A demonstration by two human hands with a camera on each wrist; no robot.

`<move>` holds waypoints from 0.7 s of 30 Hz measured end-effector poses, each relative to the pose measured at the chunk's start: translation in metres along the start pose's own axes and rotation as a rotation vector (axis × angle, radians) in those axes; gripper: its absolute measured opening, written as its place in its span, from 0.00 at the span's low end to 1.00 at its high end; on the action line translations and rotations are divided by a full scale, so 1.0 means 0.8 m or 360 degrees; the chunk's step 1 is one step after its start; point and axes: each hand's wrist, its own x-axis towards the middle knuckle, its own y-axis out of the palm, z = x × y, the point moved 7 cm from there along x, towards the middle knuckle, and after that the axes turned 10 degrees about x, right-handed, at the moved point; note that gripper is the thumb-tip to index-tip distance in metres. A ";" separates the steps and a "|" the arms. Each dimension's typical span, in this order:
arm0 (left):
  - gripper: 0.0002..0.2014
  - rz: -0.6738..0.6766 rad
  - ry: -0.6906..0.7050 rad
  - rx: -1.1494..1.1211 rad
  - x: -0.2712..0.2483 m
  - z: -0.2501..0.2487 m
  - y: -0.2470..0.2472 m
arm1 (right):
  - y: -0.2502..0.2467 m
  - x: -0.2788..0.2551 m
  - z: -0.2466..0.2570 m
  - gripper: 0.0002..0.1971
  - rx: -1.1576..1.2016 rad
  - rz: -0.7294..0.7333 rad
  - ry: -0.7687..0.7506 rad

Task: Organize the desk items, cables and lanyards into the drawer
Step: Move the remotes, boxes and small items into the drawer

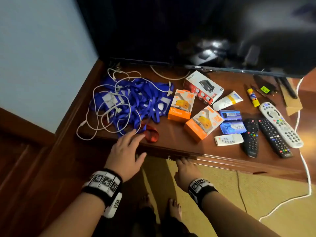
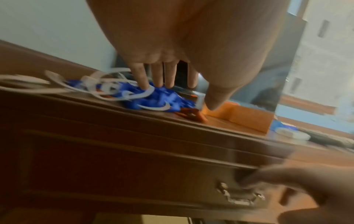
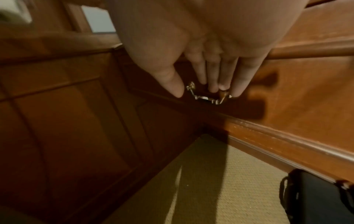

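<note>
A tangle of blue lanyards [image 1: 136, 100] and white cables [image 1: 106, 117] lies on the left of the wooden desk top [image 1: 172, 139], with a red lanyard [image 1: 151, 133] at its front edge. My left hand [image 1: 135, 142] reaches over the desk edge with straight fingers [image 2: 142, 78] that touch the lanyard pile [image 2: 164, 97]. Below the edge, my right hand [image 1: 185, 164] is at the closed drawer [image 2: 134, 166]. Its nearly straight fingertips [image 3: 212, 88] touch the metal drawer handle [image 3: 206, 99], thumb held apart.
Two orange charger boxes [image 1: 181, 106], a white-and-red box [image 1: 203, 86], a cream tube [image 1: 227, 100], blue packs [image 1: 230, 115] and several remotes [image 1: 273, 137] fill the desk's right half. A TV [image 1: 188, 31] stands behind. A white cable [image 1: 306, 168] trails onto the carpet.
</note>
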 end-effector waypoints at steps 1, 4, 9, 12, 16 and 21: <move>0.33 0.0087 0.0033 0.0020 0.009 -0.011 0.009 | 0.002 0.002 0.005 0.31 -0.0023 0.0005 -0.0019; 0.35 0.0223 0.0091 0.0122 0.031 -0.036 0.031 | 0.007 0.007 0.021 0.32 -0.0108 0.0023 -0.0075; 0.34 0.0270 0.0063 0.0170 0.042 -0.039 0.061 | 0.020 0.021 0.027 0.35 -0.0112 0.0135 0.0044; 0.31 0.0256 0.0052 0.0161 0.044 -0.040 0.062 | 0.030 0.029 0.016 0.37 -0.0073 0.0213 0.0196; 0.28 0.0243 0.0033 0.0136 0.044 -0.038 0.063 | 0.033 0.031 0.010 0.35 0.0097 0.0184 0.0262; 0.24 0.0205 -0.0016 0.0072 0.048 -0.038 0.063 | 0.037 0.036 0.004 0.21 0.0216 0.0077 0.0231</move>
